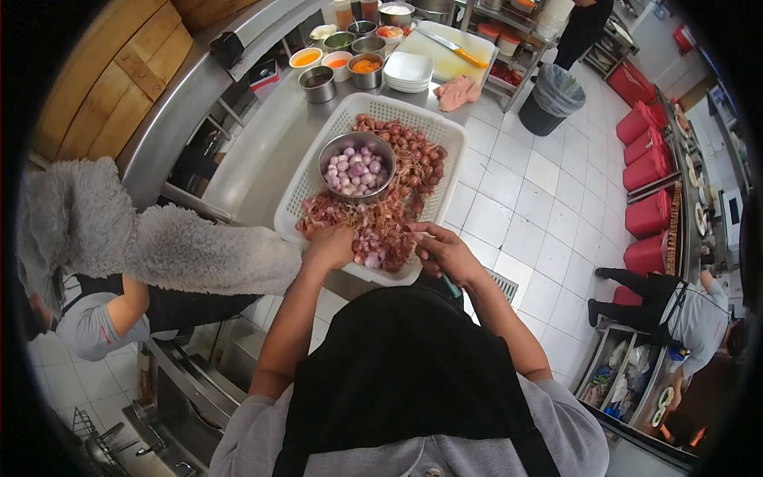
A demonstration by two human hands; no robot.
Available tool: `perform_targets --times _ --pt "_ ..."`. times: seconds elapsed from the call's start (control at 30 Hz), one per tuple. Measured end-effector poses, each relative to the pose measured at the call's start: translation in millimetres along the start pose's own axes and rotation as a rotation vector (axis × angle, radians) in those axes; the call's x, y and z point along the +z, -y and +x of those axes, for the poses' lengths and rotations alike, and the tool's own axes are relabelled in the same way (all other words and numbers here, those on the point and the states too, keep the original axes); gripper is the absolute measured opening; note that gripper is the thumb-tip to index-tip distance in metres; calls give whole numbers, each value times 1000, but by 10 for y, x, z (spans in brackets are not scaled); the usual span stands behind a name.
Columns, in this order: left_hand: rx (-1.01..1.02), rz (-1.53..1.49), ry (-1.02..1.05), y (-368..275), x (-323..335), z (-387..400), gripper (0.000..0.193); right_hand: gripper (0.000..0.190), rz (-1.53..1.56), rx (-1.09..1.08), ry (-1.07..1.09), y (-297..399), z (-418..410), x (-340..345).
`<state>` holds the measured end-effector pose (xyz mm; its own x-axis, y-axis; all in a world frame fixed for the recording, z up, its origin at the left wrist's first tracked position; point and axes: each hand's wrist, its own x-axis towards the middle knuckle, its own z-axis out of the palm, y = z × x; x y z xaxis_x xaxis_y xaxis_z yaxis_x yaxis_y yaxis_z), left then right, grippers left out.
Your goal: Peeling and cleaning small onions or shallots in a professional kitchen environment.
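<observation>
A white perforated plastic basket (451, 173) holds unpeeled shallots (417, 149) at its far right and loose shallot skins (381, 220) at its near end. Inside it stands a round steel bowl (356, 195) of peeled, pale purple shallots (356, 170). My left hand (331, 245) is down in the skins by the basket's near left side; its fingertips are hidden, so I cannot tell whether it grips anything. Over the near right rim, my right hand (444, 253) grips a small green-handled tool (450, 286), whose working end I cannot make out.
Beyond the basket are sauce containers (318, 83), stacked white bowls (408, 73), a pink cloth (458, 93) and a knife (456, 49) on a cutting board (429, 42). A grey fluffy object (208, 250) partly covers a co-worker (101, 322) at left. A bin (551, 98) stands right.
</observation>
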<state>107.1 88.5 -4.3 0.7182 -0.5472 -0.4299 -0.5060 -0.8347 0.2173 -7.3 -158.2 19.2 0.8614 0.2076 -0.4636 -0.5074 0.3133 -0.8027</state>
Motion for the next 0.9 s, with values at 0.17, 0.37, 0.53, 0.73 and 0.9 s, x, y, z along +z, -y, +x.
perform_targets --times 0.17,0.37,0.53,0.73,0.9 --pt "30 -72 -144 57 93 -63 22 37 23 -6 -35 15 -7 -28" --pt "-90 -201 -296 -43 -163 -235 28 36 16 -24 -87 21 -35 -155" --pt "-9 -193 -522 -14 -281 -194 18 35 48 -46 -130 43 -92 -255" --pt "21 -392 -956 -83 -617 134 24 32 52 -72 -134 24 -128 -364" --pt "24 -420 -1069 -162 -686 198 24 32 84 -51 -111 37 -89 -515"
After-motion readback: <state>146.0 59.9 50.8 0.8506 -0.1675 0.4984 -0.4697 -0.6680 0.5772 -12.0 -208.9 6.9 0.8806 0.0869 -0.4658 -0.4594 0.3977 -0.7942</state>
